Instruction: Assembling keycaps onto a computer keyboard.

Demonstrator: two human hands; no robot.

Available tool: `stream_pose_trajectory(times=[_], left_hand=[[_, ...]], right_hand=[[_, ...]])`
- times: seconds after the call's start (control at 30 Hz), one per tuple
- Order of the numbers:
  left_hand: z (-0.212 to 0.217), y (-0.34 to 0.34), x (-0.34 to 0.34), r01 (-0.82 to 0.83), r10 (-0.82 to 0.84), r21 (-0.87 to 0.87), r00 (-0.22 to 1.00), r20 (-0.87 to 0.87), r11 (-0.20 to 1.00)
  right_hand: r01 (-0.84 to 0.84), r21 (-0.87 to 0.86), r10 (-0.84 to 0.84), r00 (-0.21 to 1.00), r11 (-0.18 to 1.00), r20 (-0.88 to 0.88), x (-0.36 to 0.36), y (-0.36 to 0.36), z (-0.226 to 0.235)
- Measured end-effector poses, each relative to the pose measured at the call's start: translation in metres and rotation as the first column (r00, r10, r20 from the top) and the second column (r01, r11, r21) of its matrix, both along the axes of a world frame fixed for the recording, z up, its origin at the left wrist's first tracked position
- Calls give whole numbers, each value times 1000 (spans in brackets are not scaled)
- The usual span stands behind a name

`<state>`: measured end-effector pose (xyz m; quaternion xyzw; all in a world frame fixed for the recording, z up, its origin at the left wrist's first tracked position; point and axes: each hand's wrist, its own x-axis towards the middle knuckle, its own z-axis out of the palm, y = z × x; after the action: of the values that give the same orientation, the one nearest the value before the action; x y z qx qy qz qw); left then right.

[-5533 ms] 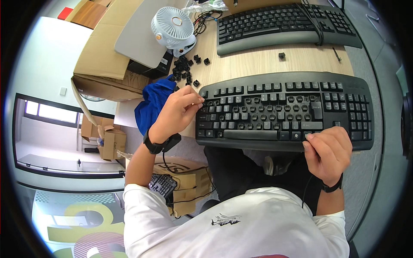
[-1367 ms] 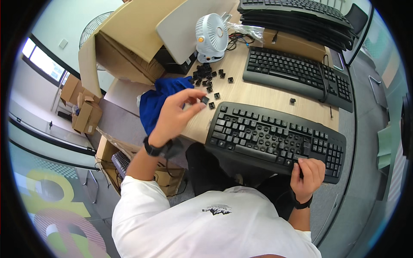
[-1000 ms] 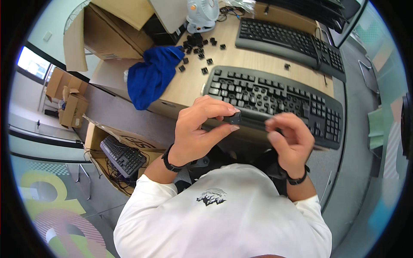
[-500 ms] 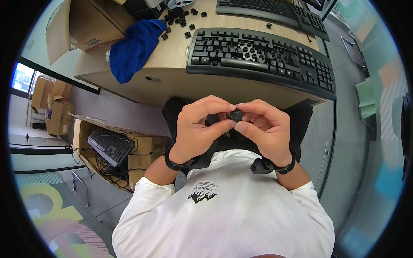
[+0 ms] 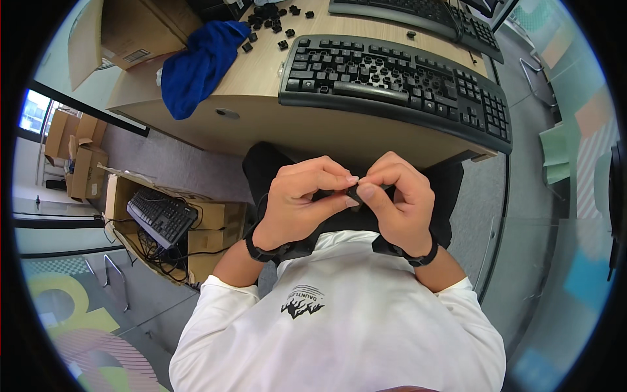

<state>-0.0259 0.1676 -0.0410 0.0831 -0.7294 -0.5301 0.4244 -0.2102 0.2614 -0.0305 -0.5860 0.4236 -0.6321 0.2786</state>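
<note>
While both hands meet over the lap | left hand [image 5: 297,202] and right hand [image 5: 398,199] pinch one small black keycap [image 5: 353,191] | risk: loose fingertip grip drops it to the floor, well below the keyboard [image 5: 392,81]

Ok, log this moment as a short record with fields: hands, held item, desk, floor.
left hand: pinches the small black keycap over the lap
right hand: pinches the same keycap from the other side
near keyboard: black, on the wooden desk, several keys missing mid-board
loose keycaps: scattered at the desk's far left
blue cloth: draped over the desk's left edge
floor: cardboard box with another keyboard
</note>
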Motion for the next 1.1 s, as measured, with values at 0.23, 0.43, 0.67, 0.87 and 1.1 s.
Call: stream_pose_trajectory(times=[0.23, 0.43, 0.67, 0.87, 1.1], left_hand=[[-16, 0, -4, 95, -76, 321, 995, -72, 942], [-18, -1, -11, 22, -9, 331, 999, -41, 943], [-19, -4, -15, -60, 50, 102, 995, 92, 993], [-30, -2, -20, 9, -8, -10, 997, 72, 1000], [-38, 5, -21, -24, 25, 269, 1000, 0, 963]], right_hand=[[144, 43, -147, 986, 989, 81, -23, -12, -27], [-22, 31, 16, 987, 999, 161, -8, -14, -16], [-158, 89, 106, 899, 983, 424, -5, -13, -30], [193, 147, -205, 976, 970, 72, -8, -20, -37], [12, 136, -51, 956, 991, 289, -21, -14, -52]])
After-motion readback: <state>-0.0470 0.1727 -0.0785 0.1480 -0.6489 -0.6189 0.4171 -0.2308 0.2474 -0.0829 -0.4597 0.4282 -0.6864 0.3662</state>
